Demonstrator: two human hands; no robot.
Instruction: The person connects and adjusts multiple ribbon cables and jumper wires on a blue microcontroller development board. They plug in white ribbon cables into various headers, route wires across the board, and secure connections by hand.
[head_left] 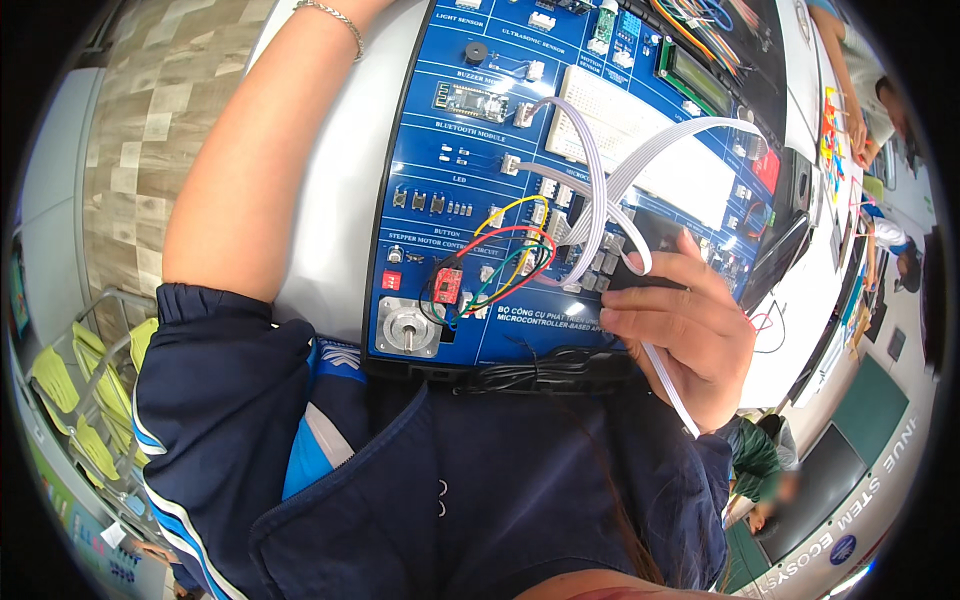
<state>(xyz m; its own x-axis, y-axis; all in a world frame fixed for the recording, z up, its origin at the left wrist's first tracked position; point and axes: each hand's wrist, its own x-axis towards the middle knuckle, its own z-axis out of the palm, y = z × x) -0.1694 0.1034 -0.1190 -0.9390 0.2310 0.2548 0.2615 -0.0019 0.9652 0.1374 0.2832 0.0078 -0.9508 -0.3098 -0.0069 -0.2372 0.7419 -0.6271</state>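
Observation:
A blue microcontroller training board [440,165] lies before me, carrying a white breadboard [640,140], small modules and a stepper motor [408,328]. My right hand [690,325] is at the board's lower right, fingers bent and closed around a white ribbon cable [668,388], whose length hangs out below them. The fingertips rest by the grey connectors [600,265] near a dark block. Other ribbon cables [590,165] loop across the board above the hand. My left forearm [245,150] reaches up past the board's left side; its hand is beyond the top edge, only the wrist with a bracelet showing.
Red, yellow and green wires [520,240] loop around a small red driver module [447,287]. A coiled black cable [540,372] lies along the near edge. Coloured jumper wires [690,30] and a green-screened display [695,80] sit at the far right. Other people work beyond.

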